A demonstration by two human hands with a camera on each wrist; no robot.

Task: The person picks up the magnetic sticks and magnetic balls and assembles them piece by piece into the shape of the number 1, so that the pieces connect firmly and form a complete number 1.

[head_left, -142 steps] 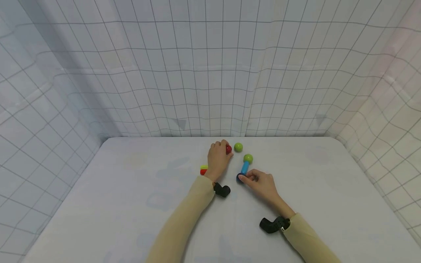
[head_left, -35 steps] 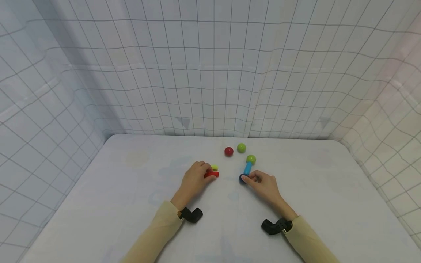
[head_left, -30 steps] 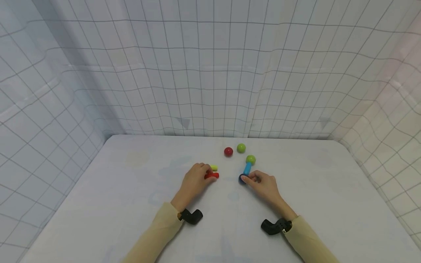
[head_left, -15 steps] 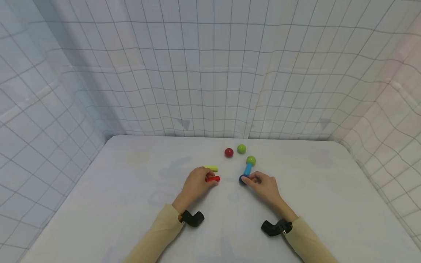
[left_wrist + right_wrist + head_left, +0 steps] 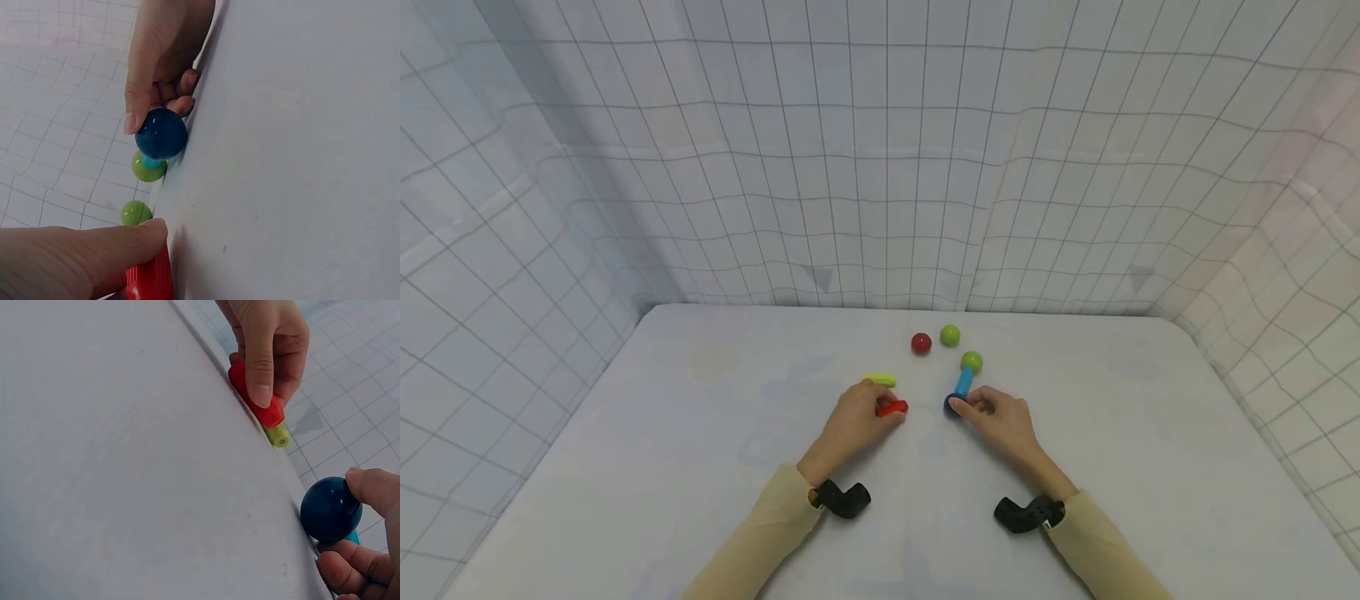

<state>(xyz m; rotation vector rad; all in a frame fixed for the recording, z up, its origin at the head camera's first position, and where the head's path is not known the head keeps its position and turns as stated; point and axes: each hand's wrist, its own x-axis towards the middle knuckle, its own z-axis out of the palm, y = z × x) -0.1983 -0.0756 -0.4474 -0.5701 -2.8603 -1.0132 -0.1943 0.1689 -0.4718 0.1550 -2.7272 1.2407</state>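
Observation:
My left hand (image 5: 855, 419) pinches a red rod (image 5: 892, 408) between thumb and fingers, low over the white table. In the left wrist view ridges show along the red rod (image 5: 150, 278). My right hand (image 5: 1002, 422) grips a dark blue ball (image 5: 953, 406) with thumb and fingertips. From that ball a light blue rod (image 5: 964, 382) runs away to a green ball (image 5: 972, 362), the three in one line. In the right wrist view the dark blue ball (image 5: 331, 510) covers most of the light blue rod. The two hands are a short way apart.
A yellow-green rod (image 5: 881, 380) lies just behind my left hand. Farther back on the table (image 5: 715, 467) are a red ball (image 5: 921, 343) and another green ball (image 5: 950, 335). White gridded curtains (image 5: 880, 167) stand behind and at both sides.
My left hand left the red ball at the back and took the red rod. It drew the rod away from the yellow-green one, nearer and rightward. My right hand keeps its hold.

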